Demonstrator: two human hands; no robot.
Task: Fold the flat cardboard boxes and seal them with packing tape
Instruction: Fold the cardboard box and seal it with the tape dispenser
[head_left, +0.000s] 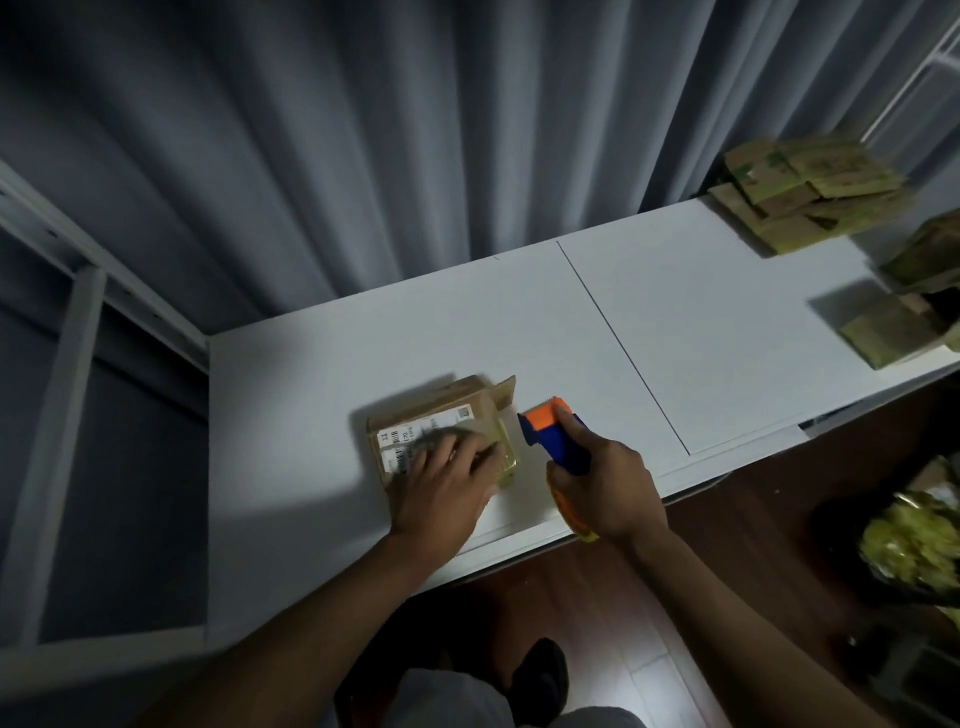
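Head view, left hand (445, 480) flat, fingers spread on cardboard box (441, 423), right hand (608, 486) gripping tape dispenser (553, 434)

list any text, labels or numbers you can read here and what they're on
"70", faint and doubtful: on the white shipping label atop the cardboard box under the left hand.
Barcodes and other print on that label: too blurred to read.
Print on the box stacks at far right: blurred, unreadable.
Tape dispenser in the right hand: no text visible.

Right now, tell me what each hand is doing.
Left hand: open, pressing flat on the box.
Right hand: closed on the tape gun.
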